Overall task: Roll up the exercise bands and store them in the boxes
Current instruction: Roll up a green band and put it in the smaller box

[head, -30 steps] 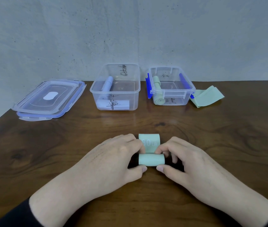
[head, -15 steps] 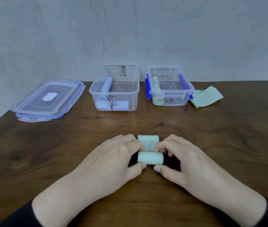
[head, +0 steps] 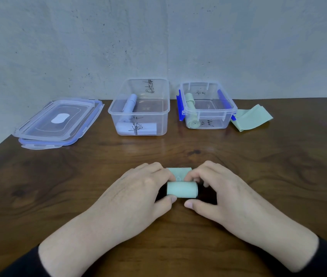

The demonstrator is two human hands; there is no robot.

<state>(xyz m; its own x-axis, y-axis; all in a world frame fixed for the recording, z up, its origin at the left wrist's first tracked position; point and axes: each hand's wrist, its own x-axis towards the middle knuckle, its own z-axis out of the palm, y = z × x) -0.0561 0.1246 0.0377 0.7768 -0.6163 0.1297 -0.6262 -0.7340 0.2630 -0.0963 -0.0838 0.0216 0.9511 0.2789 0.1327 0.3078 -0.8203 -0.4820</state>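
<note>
Both hands, left hand (head: pixel 138 188) and right hand (head: pixel 224 188), pinching green band roll (head: pixel 181 189), lower centre; flat tail (head: pixel 179 172) shorter than before, rolling nearly finishing.

there is one view only, from a camera worn on the person's head, looking forward and down across the wooden table (head: pixel 58 196). it sits above the table's near edge, close over that end of it, so the forearms enter from the bottom of the frame. it faces the wall (head: pixel 158 37) that stands behind the table's far edge. wide-angle bending shows along the table's edges.
</note>
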